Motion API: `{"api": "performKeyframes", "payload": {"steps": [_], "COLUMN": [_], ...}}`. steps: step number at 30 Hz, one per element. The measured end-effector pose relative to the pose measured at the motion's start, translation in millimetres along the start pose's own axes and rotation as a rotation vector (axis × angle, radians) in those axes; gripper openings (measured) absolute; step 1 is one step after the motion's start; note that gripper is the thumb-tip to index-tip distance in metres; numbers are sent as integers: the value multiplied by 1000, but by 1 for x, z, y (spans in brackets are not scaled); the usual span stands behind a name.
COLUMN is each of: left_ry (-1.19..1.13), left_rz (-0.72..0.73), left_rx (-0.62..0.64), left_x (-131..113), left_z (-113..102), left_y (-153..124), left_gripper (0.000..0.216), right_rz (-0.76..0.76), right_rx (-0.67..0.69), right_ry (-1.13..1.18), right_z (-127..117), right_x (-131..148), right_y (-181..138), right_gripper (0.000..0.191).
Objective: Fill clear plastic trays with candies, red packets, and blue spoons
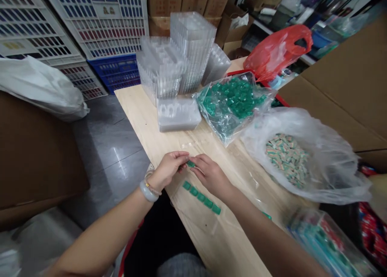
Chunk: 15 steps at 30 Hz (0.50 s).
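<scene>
My left hand [169,169] and my right hand [209,173] meet over the near part of the wooden table [145,111]. Together their fingertips pinch one small green tile [190,163]. Just below the hands, a row of several green tiles [201,196] lies in a clear plastic tray [211,216] on the table. A pale bangle sits on my left wrist.
A clear bag of green tiles [232,101] and a bag of mixed pale tiles [287,154] lie to the right. Stacks of clear plastic trays [178,63] stand at the far end. Cardboard boxes [341,87] flank the right, crates [99,23] stand behind, and a red bag [278,51] lies beyond.
</scene>
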<state>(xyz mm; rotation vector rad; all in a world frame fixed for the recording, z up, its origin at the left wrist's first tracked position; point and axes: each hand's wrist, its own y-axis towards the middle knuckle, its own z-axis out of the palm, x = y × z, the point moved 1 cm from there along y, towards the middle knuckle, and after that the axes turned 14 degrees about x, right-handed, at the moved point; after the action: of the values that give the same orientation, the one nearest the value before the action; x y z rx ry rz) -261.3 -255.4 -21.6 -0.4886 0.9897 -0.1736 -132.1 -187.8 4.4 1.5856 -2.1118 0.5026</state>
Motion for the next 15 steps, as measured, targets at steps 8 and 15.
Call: {"api": "performKeyframes", "payload": {"steps": [8, 15], "left_ry": [-35, -207], "left_rz": [8, 59], "left_rx": [62, 25], "left_x": [0, 5], "left_z": [-3, -9], "left_y": [2, -2], "left_gripper": [25, 23], "right_rz": [-45, -21], "right_rx": [-103, -105], "right_ry": [-296, -211], "right_z": [7, 5], "right_x": [-12, -2], "right_y": [5, 16], "right_gripper": [24, 26]}}
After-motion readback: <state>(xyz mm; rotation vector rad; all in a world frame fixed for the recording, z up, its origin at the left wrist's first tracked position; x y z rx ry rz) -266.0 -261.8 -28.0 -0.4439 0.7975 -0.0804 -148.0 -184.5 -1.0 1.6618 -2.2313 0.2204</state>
